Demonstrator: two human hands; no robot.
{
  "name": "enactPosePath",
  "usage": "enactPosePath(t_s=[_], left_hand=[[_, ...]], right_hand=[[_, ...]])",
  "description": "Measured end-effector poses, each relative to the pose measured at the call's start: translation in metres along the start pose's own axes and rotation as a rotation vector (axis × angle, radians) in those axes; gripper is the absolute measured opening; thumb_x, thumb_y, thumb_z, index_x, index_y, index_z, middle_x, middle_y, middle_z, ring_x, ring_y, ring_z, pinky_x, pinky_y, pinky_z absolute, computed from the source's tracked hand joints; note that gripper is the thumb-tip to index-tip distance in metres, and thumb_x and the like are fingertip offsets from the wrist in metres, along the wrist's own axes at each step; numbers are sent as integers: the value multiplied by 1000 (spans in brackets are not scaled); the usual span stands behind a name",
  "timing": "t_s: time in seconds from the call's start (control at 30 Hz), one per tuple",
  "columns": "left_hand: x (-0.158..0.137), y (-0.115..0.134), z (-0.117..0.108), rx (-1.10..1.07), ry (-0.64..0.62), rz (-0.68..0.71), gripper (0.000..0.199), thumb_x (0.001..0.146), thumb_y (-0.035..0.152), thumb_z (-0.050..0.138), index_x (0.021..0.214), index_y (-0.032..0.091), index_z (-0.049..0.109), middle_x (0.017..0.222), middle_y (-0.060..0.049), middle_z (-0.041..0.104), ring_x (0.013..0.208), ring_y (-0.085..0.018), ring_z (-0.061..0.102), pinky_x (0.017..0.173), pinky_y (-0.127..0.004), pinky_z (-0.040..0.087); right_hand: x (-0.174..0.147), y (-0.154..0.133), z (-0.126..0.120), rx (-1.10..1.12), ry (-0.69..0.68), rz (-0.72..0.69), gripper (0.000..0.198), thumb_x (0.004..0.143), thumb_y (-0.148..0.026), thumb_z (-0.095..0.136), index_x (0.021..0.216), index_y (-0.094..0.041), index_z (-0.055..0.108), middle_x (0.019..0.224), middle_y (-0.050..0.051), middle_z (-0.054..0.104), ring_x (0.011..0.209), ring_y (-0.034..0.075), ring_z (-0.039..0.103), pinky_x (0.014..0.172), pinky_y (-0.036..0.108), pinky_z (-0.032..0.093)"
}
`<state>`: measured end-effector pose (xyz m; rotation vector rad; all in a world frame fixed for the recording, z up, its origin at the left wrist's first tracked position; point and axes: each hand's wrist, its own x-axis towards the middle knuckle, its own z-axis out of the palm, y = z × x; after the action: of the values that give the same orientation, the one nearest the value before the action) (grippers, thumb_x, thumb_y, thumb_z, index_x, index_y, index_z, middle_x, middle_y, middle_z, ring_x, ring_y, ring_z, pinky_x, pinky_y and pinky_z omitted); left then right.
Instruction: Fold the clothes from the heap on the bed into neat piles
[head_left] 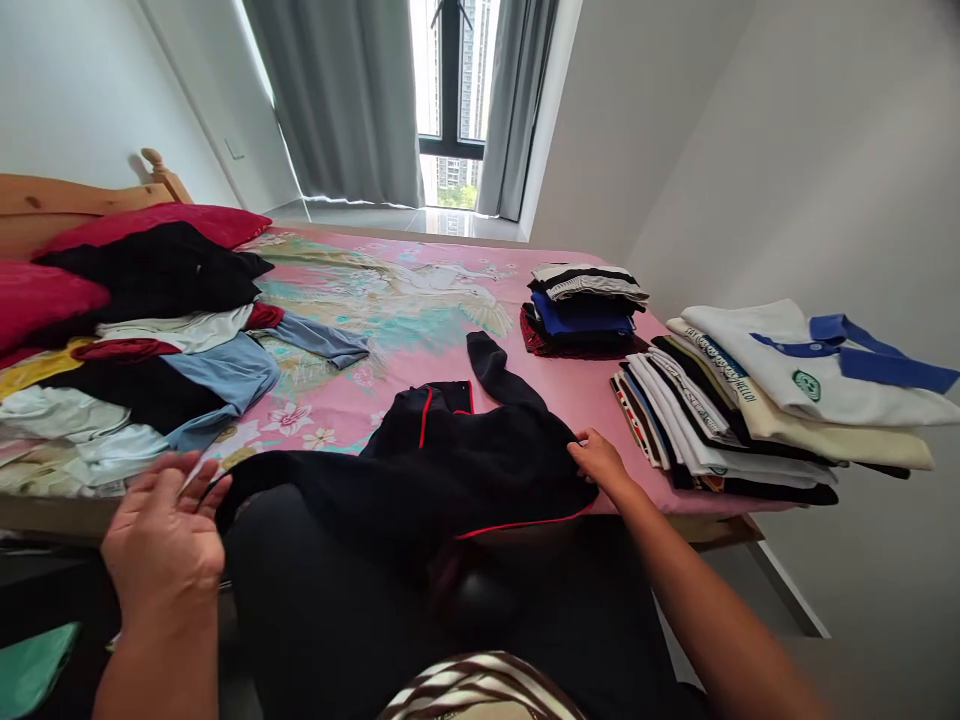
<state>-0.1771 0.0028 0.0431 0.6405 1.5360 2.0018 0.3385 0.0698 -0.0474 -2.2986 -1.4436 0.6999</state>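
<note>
A black long-sleeved jacket with red piping [495, 455] lies spread over the bed's near edge and partly over my lap. My left hand [169, 520] pinches the end of one sleeve, stretching it out to the left. At the jacket's right side, my right hand [598, 460] grips the fabric between thumb and fingers. The other sleeve [496, 368] points away from me across the bedsheet. Near the collar, red trim shows along the opening.
Loose clothes [172, 370] are heaped on the bed's left, beside red pillows [217, 222]. On the right stand a small folded stack [585, 315] and a larger folded stack [720, 420] topped by a white polo shirt [795, 350]. A green object [34, 670] sits lower left.
</note>
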Motion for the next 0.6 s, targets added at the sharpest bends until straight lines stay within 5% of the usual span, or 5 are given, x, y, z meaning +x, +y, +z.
enactPosePath(t_s=[0.07,0.13,0.33,0.5,0.6], left_hand=[[-24,0,18,67,-95,83,25,72,36,65,91,21,64,95,-2,66,84,-17,64,91,-37,51],[-48,1,42,271,-384,109,25,71,38,67,88,20,68,87,-3,68,79,-18,65,88,-36,51],[-76,-21,83,889,-1312,553,43,72,29,66,115,30,63,131,-6,55,128,-27,42,109,-49,27],[-87,-48,76,1198,-1329,832,85,58,36,77,135,28,44,148,-13,32,138,-36,20,109,-62,7],[-101,-55,64,1100,-1270,959,71,68,39,70,134,25,46,148,-12,32,138,-33,23,112,-55,11]], right_hand=[[1,-1,1,-13,-9,4,33,78,-40,51,103,-19,55,69,2,65,46,13,56,48,24,41],[3,-2,2,-33,-7,4,43,76,-49,54,105,-17,55,64,2,63,49,15,58,51,25,42],[7,1,-5,100,-71,67,28,73,-44,61,69,-17,59,51,2,55,54,17,57,53,25,38],[-2,8,-19,386,-185,180,28,79,-41,53,63,-19,49,41,-2,45,35,10,40,38,22,26],[-6,8,-25,639,-223,229,28,84,-43,46,69,-20,43,44,-6,43,33,7,35,35,20,25]])
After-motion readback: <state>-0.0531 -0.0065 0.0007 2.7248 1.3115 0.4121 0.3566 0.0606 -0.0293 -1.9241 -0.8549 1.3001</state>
